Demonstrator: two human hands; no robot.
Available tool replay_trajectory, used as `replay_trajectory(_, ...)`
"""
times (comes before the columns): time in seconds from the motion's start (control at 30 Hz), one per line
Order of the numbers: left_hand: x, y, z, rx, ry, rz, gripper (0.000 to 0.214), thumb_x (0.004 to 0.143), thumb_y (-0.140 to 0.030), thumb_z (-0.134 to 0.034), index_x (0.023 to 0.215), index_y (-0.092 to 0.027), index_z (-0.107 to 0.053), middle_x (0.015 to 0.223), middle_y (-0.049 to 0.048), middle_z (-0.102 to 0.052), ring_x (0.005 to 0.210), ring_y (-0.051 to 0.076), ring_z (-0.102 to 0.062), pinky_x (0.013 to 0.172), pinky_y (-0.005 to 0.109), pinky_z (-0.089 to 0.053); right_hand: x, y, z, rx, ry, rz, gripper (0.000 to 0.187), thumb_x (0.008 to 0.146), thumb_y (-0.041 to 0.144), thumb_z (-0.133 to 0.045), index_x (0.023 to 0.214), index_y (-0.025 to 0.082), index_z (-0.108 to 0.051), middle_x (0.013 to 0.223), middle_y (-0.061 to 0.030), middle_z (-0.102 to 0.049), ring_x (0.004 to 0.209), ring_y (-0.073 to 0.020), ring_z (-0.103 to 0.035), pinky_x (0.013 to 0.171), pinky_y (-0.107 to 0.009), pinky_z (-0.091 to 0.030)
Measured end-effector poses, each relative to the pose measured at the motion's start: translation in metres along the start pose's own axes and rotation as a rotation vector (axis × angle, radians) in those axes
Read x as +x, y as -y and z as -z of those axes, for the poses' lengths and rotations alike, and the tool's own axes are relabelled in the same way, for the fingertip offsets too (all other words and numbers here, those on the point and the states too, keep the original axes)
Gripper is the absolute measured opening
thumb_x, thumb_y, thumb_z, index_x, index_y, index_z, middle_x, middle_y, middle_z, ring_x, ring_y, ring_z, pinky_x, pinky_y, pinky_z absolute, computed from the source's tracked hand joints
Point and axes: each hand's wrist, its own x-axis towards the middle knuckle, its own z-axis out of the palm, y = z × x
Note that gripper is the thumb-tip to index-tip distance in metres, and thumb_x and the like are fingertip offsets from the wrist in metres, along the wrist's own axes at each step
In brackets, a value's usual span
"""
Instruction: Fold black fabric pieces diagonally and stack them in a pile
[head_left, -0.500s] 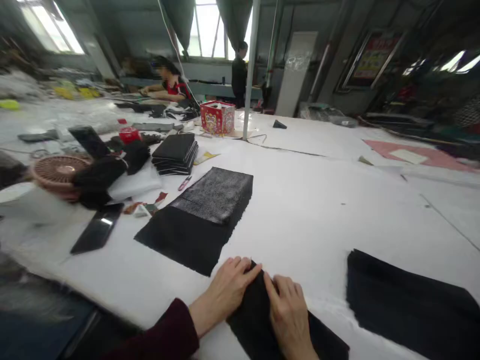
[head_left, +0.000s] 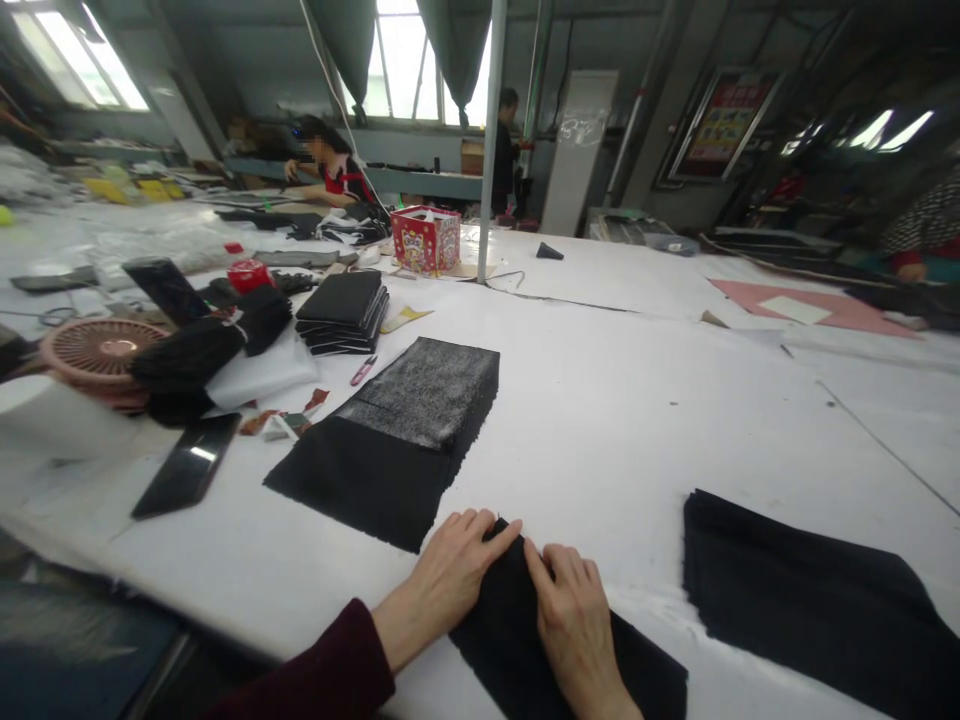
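Both my hands rest on a piece of black fabric (head_left: 517, 640) lying at the near edge of the white table (head_left: 637, 400). My left hand (head_left: 450, 575) grips the fabric's far left corner, with its fingers curled over the edge. My right hand (head_left: 574, 620) presses on the cloth beside it, its fingertips pinching the same top edge. A tall stack of black fabric pieces (head_left: 405, 430) sits just beyond my left hand. Another stack of black cloth (head_left: 810, 590) lies to the right.
On the left lie a dark phone (head_left: 187, 465), a pink fan (head_left: 97, 355), black bundles (head_left: 195, 355), a pile of folded black pieces (head_left: 341, 310) and a red box (head_left: 425, 238). A metal pole (head_left: 487, 140) rises from the table. People work at the back.
My hands and the fabric have hardly moved. The view has shifted slightly, and the person standing at the back has turned.
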Motion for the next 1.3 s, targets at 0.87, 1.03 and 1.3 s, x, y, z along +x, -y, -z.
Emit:
replay_trajectory(0.87, 0.012, -0.005, 0.013, 0.057, 0.091, -0.301, 0.045, 0.086, -0.009, -0.050, 0.130, -0.018, -0.046, 0.122, 0.0107, -0.055, 0.116, 0.023, -0.050, 0.098, 0.037, -0.042, 0.036, -0.045, 0.048, 0.807, 0.430, -0.534, 0.030, 0.093, 0.038, -0.050, 0.100, 0.017, -0.071, 0.091, -0.0046, -0.069, 0.086, -0.0219, -0.063, 0.079, -0.031, -0.046)
replay_trajectory(1.03, 0.015, -0.013, 0.013, 0.005, 0.064, -0.178, 0.036, 0.087, -0.006, -0.047, 0.119, -0.019, -0.055, 0.112, 0.0082, -0.059, 0.103, 0.022, -0.055, 0.091, 0.037, -0.047, 0.023, -0.028, 0.028, 0.427, 0.246, -0.504, 0.020, 0.088, 0.022, -0.057, 0.104, 0.018, -0.069, 0.090, -0.0052, -0.065, 0.086, -0.0212, -0.059, 0.078, -0.031, -0.044)
replay_trajectory(1.3, 0.007, -0.014, -0.014, -0.065, -0.132, -0.107, 0.033, 0.094, -0.008, -0.042, 0.123, -0.016, -0.055, 0.108, 0.0078, -0.060, 0.098, 0.021, -0.054, 0.086, 0.037, -0.049, -0.004, -0.004, 0.000, 0.116, -0.111, -0.232, 0.026, 0.096, 0.011, -0.044, 0.110, 0.019, -0.065, 0.086, -0.0048, -0.055, 0.081, -0.0200, -0.050, 0.073, -0.033, -0.038)
